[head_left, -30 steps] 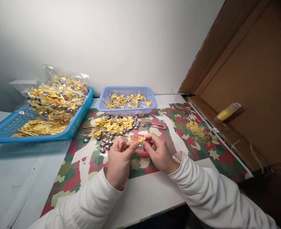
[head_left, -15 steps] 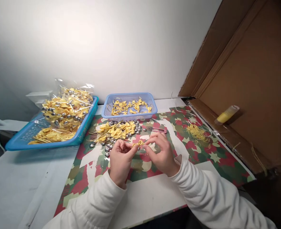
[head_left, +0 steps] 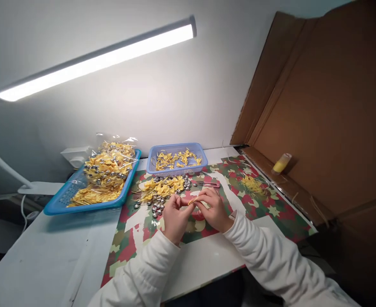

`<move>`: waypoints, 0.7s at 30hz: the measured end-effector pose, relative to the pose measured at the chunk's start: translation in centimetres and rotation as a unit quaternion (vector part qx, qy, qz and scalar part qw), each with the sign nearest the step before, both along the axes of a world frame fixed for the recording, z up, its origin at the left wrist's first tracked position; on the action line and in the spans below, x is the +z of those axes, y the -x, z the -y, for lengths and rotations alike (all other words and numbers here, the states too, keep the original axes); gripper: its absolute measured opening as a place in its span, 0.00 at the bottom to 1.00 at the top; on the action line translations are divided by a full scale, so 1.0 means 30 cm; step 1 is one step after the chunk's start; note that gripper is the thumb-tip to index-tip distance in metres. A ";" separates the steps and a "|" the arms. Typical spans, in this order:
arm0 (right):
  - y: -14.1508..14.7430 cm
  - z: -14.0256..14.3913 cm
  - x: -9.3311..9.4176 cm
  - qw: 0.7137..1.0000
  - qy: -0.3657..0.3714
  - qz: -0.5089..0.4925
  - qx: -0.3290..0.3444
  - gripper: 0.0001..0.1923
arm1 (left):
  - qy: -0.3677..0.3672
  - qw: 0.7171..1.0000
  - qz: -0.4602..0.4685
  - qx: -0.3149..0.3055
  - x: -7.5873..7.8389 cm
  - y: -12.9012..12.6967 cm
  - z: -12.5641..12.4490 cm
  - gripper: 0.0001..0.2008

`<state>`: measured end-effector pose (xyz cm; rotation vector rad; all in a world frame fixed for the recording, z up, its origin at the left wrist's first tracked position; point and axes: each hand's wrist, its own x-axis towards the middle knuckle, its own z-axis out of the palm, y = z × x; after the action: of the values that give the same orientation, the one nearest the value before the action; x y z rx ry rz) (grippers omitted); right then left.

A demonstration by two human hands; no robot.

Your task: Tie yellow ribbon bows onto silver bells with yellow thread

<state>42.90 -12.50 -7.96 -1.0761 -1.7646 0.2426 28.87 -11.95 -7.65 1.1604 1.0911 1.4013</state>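
Observation:
My left hand (head_left: 174, 215) and my right hand (head_left: 214, 208) meet over a camouflage-patterned mat (head_left: 261, 211), pinching a small yellow ribbon bow (head_left: 192, 200) with a thin gold string between their fingertips. Just beyond my hands lies a loose pile of yellow bows (head_left: 163, 186) mixed with small silver bells (head_left: 156, 208). White sleeves cover both my arms.
A small blue basket (head_left: 175, 171) of bows stands behind the pile. A larger blue tray (head_left: 62, 204) at the left holds a clear bag of bows and bells. Pink-handled scissors (head_left: 209, 184), a heap of yellow threads (head_left: 252, 184), a cardboard wall (head_left: 328, 119), a yellow tube (head_left: 281, 163), a lit lamp bar (head_left: 98, 59).
The view has tilted up and pulled back, bringing the lamp bar into sight. My hands stay together on the bow, now closer to each other.

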 end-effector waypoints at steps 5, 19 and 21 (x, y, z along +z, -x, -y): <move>-0.028 -0.001 -0.008 0.998 0.002 -0.052 0.039 0.07 | 0.036 0.997 0.059 -0.040 0.022 -0.014 0.002 0.22; -0.052 0.051 0.044 0.989 -0.039 -0.118 0.084 0.07 | 0.091 0.993 0.068 -0.039 0.009 -0.008 -0.008 0.23; -0.069 0.066 0.103 0.968 -0.036 -0.193 0.160 0.07 | 0.086 0.994 0.061 -0.031 0.000 0.001 -0.021 0.23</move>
<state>44.96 -14.47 -4.88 -0.6349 -1.5689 0.5443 28.86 -11.32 -7.66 0.9659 1.0580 1.2864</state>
